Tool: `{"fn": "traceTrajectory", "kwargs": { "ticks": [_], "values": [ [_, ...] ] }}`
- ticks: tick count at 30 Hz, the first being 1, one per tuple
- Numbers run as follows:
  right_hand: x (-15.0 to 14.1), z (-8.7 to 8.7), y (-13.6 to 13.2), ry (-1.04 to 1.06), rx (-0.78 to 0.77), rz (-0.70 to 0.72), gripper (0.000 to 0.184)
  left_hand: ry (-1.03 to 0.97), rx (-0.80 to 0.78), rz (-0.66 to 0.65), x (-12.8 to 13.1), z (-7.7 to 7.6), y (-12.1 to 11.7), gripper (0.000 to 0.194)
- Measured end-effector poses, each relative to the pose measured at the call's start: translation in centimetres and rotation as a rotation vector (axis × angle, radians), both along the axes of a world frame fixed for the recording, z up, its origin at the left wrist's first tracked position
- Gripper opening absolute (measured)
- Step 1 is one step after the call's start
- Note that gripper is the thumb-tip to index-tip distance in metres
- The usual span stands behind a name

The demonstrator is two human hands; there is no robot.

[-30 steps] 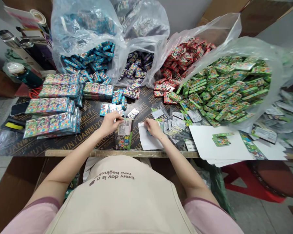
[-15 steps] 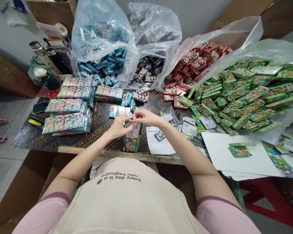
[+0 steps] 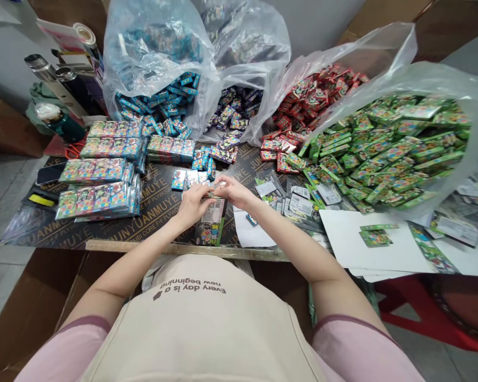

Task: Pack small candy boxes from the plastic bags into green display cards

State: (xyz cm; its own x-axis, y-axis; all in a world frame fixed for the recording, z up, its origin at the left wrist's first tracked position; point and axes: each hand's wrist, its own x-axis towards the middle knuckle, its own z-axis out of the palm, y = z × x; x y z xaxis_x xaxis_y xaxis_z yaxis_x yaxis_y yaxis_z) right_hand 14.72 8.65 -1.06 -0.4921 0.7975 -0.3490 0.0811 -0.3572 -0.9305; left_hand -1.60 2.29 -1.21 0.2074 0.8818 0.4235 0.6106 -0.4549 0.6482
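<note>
A flat printed plastic packet [image 3: 210, 227], black and green with a pale label, lies in front of me near the table edge. At its far end the thumb and fingers of my left hand [image 3: 196, 205] are closed on its edge. My right hand [image 3: 236, 192] is pinched at the same end, its fingertips close to the left ones. What lies between the fingertips is mostly hidden. Just beyond the hands sit small blue boxes [image 3: 179, 180] in a row, partly covered by my left hand. Another small blue box [image 3: 251, 219] shows beside my right forearm on a white sheet [image 3: 247, 233].
Clear bags hold blue boxes [image 3: 165, 103], purple boxes [image 3: 231, 109], red boxes [image 3: 306, 98] and green boxes [image 3: 406, 143]. Stacks of filled packs [image 3: 99, 197] stand at left, near a phone [image 3: 51, 173] and bottles. Empty-looking packets [image 3: 300, 204] lie right of my hands.
My right hand has come in closer to the left, with the fingers of both now bunched at the packet's far end. The whole view has shifted slightly.
</note>
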Motion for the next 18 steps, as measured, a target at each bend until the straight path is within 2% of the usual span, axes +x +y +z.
{"fn": "traceTrajectory", "kwargs": {
  "ticks": [2, 3, 5, 7, 9, 11, 13, 14, 16, 18],
  "values": [
    [1.1, -0.9, 0.2, -0.075, 0.008, -0.055, 0.03, 0.08, 0.026, -0.018, -0.6, -0.3, -0.1, 0.015],
    [2.0, -1.4, 0.3, -0.176, 0.096, -0.076, 0.028, 0.113, 0.025, -0.006, -1.2, -0.4, 0.0, 0.017],
    [4.2, -2.4, 0.5, -0.48, 0.378, -0.07, 0.023, 0.148, -0.014, 0.054, -2.8, -0.6, 0.2, 0.018],
    [6.3, -3.5, 0.4, -0.808, 0.626, 0.026, 0.018, 0.222, -0.068, 0.153, -4.6, -0.7, 0.5, 0.016],
    [8.0, -4.7, -0.1, -1.0, 0.732, 0.157, 0.015, 0.383, -0.078, 0.209, -5.8, -0.7, 0.6, 0.016],
    [8.8, -5.9, -0.8, -1.04, 0.789, 0.229, 0.012, 0.56, -0.052, 0.09, -5.9, -0.8, 0.4, 0.039],
    [9.0, -6.9, -1.6, -1.021, 0.89, 0.239, 0.014, 0.657, -0.071, -0.186, -5.0, -1.3, 0.0, 0.063],
    [9.0, -7.3, -2.1, -1.016, 0.943, 0.243, 0.017, 0.674, -0.112, -0.327, -4.3, -1.8, -0.3, 0.067],
    [8.9, -8.0, -3.0, -1.024, 1.011, 0.255, 0.024, 0.681, -0.21, -0.513, -3.0, -2.7, -0.6, 0.062],
    [8.9, -8.6, -3.8, -1.038, 1.02, 0.265, 0.028, 0.683, -0.276, -0.572, -2.1, -3.1, -0.6, 0.054]
  ]
}}
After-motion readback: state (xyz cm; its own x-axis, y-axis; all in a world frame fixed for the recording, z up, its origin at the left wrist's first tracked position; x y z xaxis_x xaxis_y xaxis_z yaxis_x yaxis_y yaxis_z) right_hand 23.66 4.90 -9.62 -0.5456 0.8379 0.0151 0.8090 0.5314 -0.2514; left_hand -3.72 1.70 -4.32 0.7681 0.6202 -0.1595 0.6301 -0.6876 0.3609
